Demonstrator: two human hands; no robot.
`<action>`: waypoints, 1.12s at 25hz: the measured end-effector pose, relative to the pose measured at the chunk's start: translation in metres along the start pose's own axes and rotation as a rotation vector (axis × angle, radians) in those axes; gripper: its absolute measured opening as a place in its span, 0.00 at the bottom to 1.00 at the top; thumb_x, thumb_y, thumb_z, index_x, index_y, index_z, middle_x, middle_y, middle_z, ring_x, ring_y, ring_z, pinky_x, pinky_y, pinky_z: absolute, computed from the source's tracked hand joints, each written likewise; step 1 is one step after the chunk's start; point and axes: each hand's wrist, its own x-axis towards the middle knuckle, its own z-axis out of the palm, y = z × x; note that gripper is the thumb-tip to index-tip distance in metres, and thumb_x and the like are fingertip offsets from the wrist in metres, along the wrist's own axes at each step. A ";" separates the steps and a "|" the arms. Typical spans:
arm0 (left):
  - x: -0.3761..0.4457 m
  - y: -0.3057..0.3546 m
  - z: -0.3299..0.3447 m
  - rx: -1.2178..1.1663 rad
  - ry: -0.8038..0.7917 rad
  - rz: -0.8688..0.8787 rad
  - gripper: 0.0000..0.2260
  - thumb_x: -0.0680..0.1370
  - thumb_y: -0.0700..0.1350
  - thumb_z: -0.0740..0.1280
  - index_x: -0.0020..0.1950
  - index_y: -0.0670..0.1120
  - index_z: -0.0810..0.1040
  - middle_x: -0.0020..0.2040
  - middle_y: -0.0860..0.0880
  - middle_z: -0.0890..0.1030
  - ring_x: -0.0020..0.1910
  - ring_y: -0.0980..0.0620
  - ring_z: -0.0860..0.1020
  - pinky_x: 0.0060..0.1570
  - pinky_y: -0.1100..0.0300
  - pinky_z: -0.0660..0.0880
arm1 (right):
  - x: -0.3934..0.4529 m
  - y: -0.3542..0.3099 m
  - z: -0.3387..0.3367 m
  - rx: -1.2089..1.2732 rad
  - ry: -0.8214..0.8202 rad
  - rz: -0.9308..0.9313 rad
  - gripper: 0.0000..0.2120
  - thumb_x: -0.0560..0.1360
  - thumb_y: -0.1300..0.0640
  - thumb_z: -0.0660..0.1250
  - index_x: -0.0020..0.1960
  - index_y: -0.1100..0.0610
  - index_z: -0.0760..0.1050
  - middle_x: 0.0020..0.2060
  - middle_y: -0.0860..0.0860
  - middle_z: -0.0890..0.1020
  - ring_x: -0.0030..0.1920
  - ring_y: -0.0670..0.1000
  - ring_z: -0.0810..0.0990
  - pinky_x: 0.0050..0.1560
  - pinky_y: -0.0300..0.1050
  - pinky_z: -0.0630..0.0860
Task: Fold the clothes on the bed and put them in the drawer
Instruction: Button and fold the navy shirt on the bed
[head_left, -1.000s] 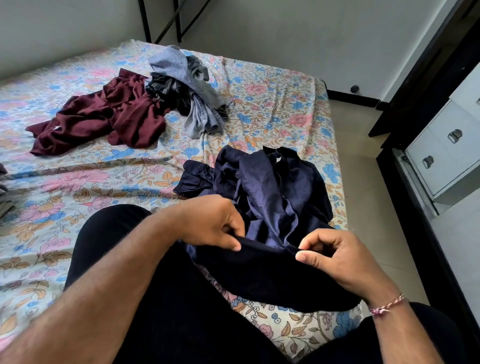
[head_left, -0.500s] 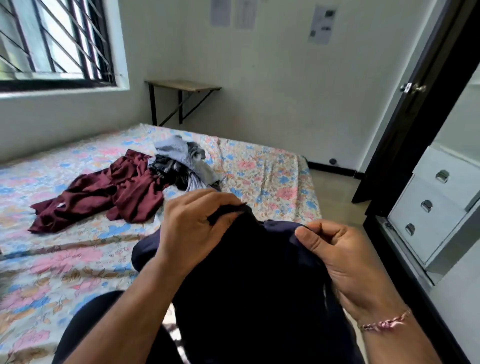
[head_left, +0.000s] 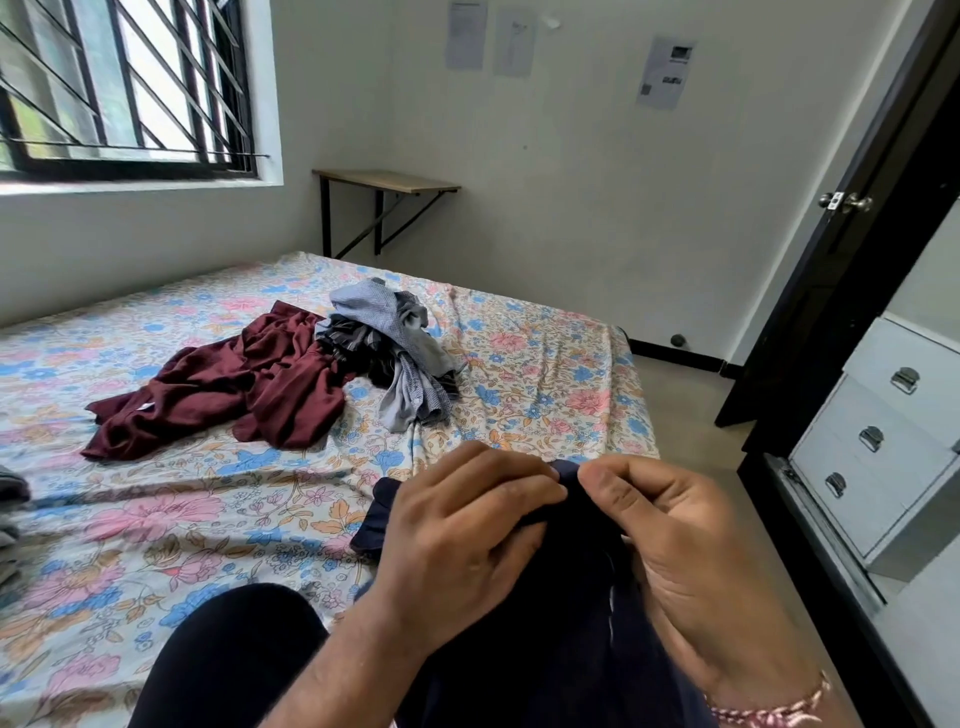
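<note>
Both hands raised close together, left hand (head_left: 467, 540) and right hand (head_left: 685, 561) each with fingers (head_left: 524, 483) curled, pinching the top edge of a navy garment (head_left: 550, 649). Hanging down from the fingers over the lap, above the near edge of the bed (head_left: 545, 374). Beyond the fingers on the floral sheet: maroon garment (head_left: 234, 384), touching a grey pile (head_left: 400, 348). Right of the fingers, 3 white drawers (head_left: 872, 447), all closed.

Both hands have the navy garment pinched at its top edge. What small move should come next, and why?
Probably draw the hands apart to spread it: the left hand and right hand pinch the navy garment almost thumb to thumb, so it hangs bunched, not flat enough to fold.
</note>
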 end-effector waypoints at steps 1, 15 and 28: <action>-0.003 0.000 0.002 0.005 0.008 -0.017 0.05 0.79 0.38 0.71 0.50 0.41 0.87 0.51 0.49 0.86 0.47 0.49 0.83 0.45 0.52 0.79 | 0.000 0.003 0.002 -0.007 -0.003 -0.003 0.10 0.71 0.57 0.76 0.47 0.63 0.86 0.45 0.63 0.86 0.48 0.61 0.86 0.54 0.53 0.82; -0.022 -0.015 0.004 0.020 0.050 -0.180 0.03 0.74 0.38 0.78 0.47 0.43 0.87 0.45 0.52 0.85 0.44 0.54 0.82 0.44 0.58 0.78 | 0.004 0.033 0.018 -0.040 0.114 -0.004 0.14 0.66 0.52 0.80 0.48 0.58 0.87 0.46 0.61 0.87 0.50 0.64 0.86 0.61 0.65 0.79; -0.031 -0.012 0.017 0.096 0.046 -0.024 0.02 0.77 0.37 0.73 0.46 0.39 0.86 0.45 0.46 0.83 0.43 0.48 0.79 0.45 0.57 0.78 | 0.009 0.027 0.008 -0.263 0.009 0.005 0.07 0.70 0.54 0.75 0.47 0.52 0.88 0.44 0.56 0.88 0.49 0.61 0.87 0.58 0.62 0.81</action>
